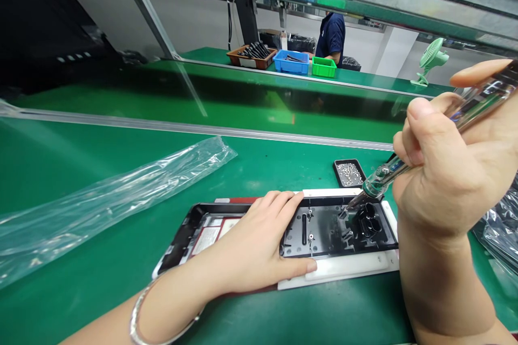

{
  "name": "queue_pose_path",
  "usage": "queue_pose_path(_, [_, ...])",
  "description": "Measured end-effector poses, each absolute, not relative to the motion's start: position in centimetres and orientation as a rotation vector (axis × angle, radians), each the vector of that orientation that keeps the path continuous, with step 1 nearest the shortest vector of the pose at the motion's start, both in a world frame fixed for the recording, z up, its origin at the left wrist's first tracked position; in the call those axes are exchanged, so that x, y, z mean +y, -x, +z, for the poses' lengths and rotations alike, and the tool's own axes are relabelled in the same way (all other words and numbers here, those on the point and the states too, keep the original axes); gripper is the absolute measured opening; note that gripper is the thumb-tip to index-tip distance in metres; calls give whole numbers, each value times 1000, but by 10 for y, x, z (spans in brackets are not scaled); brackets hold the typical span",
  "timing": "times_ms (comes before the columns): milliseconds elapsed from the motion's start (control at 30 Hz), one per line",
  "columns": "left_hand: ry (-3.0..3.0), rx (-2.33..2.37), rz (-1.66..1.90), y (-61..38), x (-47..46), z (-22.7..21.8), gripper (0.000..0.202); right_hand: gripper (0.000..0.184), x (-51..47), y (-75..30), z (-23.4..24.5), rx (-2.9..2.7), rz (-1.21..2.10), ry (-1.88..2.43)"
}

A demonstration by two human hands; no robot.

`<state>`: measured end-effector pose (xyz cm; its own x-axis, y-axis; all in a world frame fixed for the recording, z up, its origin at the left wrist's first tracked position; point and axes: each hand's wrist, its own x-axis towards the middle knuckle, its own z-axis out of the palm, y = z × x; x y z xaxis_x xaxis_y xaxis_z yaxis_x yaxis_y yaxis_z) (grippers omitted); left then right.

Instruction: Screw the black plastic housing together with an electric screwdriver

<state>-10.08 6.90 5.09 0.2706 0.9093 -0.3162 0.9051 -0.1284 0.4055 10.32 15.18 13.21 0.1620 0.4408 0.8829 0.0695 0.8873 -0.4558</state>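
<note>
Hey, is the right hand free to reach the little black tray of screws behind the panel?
Probably not freely: the right hand grips a screwdriver, its tip down on the black panel. The screw tray lies close behind, uncovered.

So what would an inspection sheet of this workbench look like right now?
Surface: green mat covering the bench.
Job's things: black panel lying in a white fixture; clear-handled screwdriver, tip down on the panel.
Clutter: empty plastic bag at left; small black tray of screws; more bags at the right edge.
Hands: left hand pressing flat on the panel; right hand gripping the screwdriver.
Cables: one dark cable hanging in the background.
Surroundings: brown, blue and green bins, a green fan, a person at the far bench.
</note>
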Motion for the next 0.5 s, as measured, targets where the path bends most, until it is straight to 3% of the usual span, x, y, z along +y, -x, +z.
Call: queue_pose_path(500, [-2034, 1628, 24, 101, 67, 51, 113, 20, 149, -101, 133, -1394, 279, 435])
